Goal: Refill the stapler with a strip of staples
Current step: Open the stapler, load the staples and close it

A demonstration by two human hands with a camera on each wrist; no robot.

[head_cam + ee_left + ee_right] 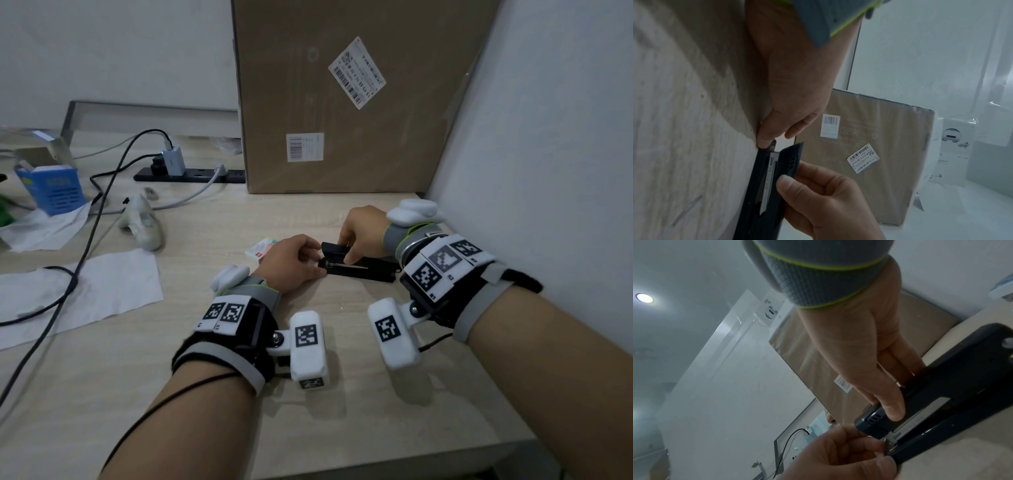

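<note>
Black plastic stapler (359,269) lies open on the desk; right hand (363,230) pinches its raised lid, left hand (291,262) curled at the nose, probably gripping it.

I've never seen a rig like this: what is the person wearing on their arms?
Bare forearms. Each wrist has a grey band edged in lime green, black straps, and white blocks printed with black square markers. A thin black cable runs along the left forearm.

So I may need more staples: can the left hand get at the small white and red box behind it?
Probably yes. The small white and red box lies just beyond the left hand on the pale wooden desk, nothing between, though that hand now steadies the black stapler.
</note>
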